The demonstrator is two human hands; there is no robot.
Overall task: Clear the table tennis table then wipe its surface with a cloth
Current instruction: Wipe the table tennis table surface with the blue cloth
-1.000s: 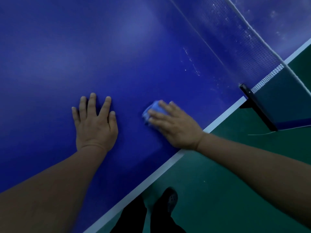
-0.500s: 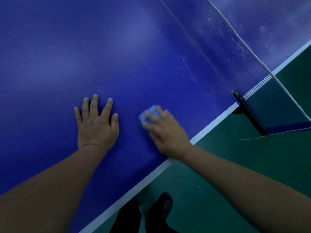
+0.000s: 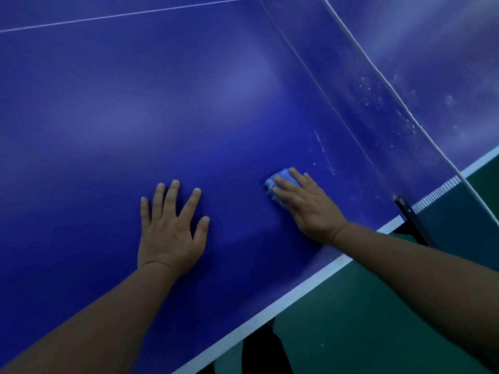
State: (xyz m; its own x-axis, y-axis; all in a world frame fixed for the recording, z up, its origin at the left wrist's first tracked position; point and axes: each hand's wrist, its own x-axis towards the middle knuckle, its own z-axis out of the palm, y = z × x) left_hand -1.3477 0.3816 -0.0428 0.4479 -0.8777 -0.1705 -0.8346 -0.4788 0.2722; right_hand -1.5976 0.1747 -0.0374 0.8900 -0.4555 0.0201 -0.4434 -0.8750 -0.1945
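Head view. My left hand (image 3: 170,233) lies flat on the blue table (image 3: 135,109), palm down, fingers spread and straight, holding nothing. My right hand (image 3: 307,209) presses a small bunched blue cloth (image 3: 279,177) against the surface; fingers run almost straight over the top of it, and only the far end of the cloth shows past my fingertips. Cloth sits near the net (image 3: 383,109), a little in from the white side edge line (image 3: 318,279), which crosses under my right forearm. Between cloth and net: a streak of pale specks (image 3: 324,152) on the surface, more speckling beyond the net. Net post (image 3: 410,214) clamps at the table edge, just right of my right wrist. Wide bare blue surface extends left and ahead of both hands up to a thin white line (image 3: 121,14) at the top. Green floor (image 3: 378,333) beyond the edge.
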